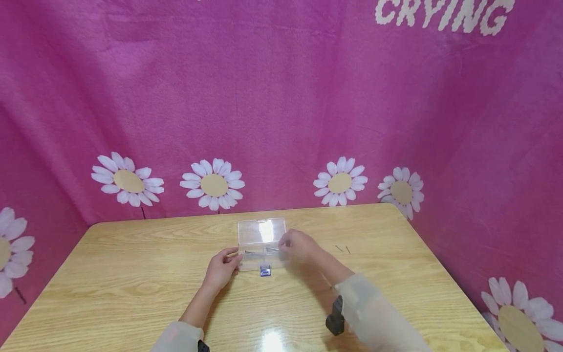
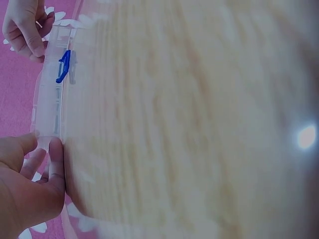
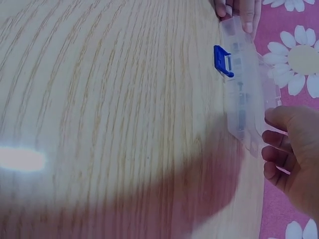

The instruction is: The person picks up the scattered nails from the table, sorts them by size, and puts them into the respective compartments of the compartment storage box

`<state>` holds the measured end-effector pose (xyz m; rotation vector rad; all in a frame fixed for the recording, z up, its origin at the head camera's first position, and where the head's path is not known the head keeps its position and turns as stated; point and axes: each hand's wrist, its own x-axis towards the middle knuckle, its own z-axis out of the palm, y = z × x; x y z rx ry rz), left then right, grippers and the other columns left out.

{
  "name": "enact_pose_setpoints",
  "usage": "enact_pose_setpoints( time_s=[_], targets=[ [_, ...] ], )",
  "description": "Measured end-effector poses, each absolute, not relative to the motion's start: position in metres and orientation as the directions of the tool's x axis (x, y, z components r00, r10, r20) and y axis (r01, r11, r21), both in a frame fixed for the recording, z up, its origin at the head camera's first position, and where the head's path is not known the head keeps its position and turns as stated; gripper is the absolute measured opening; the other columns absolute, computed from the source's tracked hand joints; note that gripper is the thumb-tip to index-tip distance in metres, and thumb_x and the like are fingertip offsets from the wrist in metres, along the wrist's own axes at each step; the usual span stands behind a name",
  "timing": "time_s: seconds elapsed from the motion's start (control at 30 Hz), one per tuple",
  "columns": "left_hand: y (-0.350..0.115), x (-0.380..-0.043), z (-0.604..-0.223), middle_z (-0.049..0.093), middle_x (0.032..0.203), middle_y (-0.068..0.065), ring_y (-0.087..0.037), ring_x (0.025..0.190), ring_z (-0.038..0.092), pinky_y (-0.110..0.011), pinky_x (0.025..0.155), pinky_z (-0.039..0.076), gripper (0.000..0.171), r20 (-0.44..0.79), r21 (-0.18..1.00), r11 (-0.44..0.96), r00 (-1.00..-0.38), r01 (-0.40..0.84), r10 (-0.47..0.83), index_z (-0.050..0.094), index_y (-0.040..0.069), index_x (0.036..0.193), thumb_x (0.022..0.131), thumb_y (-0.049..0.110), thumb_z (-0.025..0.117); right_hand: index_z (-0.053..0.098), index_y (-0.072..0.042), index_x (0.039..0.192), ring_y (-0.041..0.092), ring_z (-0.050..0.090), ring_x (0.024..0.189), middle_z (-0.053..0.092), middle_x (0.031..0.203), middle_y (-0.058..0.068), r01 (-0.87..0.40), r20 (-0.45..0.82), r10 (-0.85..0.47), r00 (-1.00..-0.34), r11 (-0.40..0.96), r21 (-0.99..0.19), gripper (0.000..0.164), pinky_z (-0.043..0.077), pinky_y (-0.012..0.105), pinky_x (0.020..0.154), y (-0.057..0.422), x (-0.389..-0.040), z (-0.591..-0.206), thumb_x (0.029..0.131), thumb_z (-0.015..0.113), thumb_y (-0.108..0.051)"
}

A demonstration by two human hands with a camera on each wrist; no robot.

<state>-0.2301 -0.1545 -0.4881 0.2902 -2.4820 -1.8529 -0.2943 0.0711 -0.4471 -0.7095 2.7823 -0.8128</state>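
Note:
A clear plastic compartment box (image 1: 249,264) with a blue latch (image 1: 265,271) stands on the table, its lid (image 1: 251,232) raised at the back. Thin metal screws or nails (image 1: 272,250) lie in its compartments. My left hand (image 1: 222,269) holds the box's left end between thumb and fingers, as the left wrist view also shows. Over the right end is my right hand (image 1: 299,244), fingers loosely bent. In the right wrist view the thumb (image 3: 275,118) is close by the lid's edge, apart from the fingers, and nothing shows between them.
To the right of the box, two thin metal pieces (image 1: 348,250) lie on the wooden table (image 1: 154,274). Another small piece lies by the right forearm. A pink curtain (image 1: 272,122) with white daisies hangs behind the table and along its sides.

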Motion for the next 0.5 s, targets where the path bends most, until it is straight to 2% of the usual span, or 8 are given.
enact_pose_setpoints(
  time_s=[0.07, 0.3, 0.5],
  targets=[
    [-0.155, -0.23, -0.487, 0.064, 0.089, -0.016, -0.009, 0.068, 0.057, -0.023, 0.062, 0.054, 0.036, -0.085, 0.954, 0.271, -0.982, -0.129, -0.167, 0.054, -0.006, 0.124, 0.091, 0.01, 0.059, 0.066, -0.007, 0.106, 0.017, 0.056, 0.09, 0.062, 0.097, 0.004, -0.4, -0.01, -0.485, -0.874, 0.732, -0.551, 0.021, 0.051, 0.033, 0.081, 0.072, -0.295, -0.446, 0.092, 0.056, -0.02],
    [-0.155, -0.23, -0.486, 0.063, 0.091, -0.016, -0.01, 0.068, 0.058, -0.022, 0.062, 0.054, 0.037, -0.107, 0.95, 0.275, -0.981, -0.149, -0.163, 0.054, -0.004, 0.126, 0.092, 0.011, 0.058, 0.069, -0.005, 0.099, 0.015, 0.055, 0.082, 0.062, 0.089, 0.004, -0.477, 0.038, -0.536, -0.843, 0.715, -0.511, 0.018, 0.05, 0.032, 0.076, 0.075, -0.294, -0.435, 0.09, 0.06, -0.018],
    [-0.155, -0.23, -0.487, 0.064, 0.089, -0.015, -0.009, 0.066, 0.056, -0.021, 0.061, 0.053, 0.037, -0.106, 0.946, 0.286, -0.981, -0.15, -0.165, 0.054, -0.004, 0.125, 0.092, 0.011, 0.058, 0.071, -0.007, 0.095, 0.016, 0.058, 0.084, 0.065, 0.088, 0.003, -0.497, 0.034, -0.546, -0.837, 0.732, -0.466, 0.015, 0.05, 0.036, 0.087, 0.085, -0.293, -0.431, 0.087, 0.062, -0.017]
  ],
)
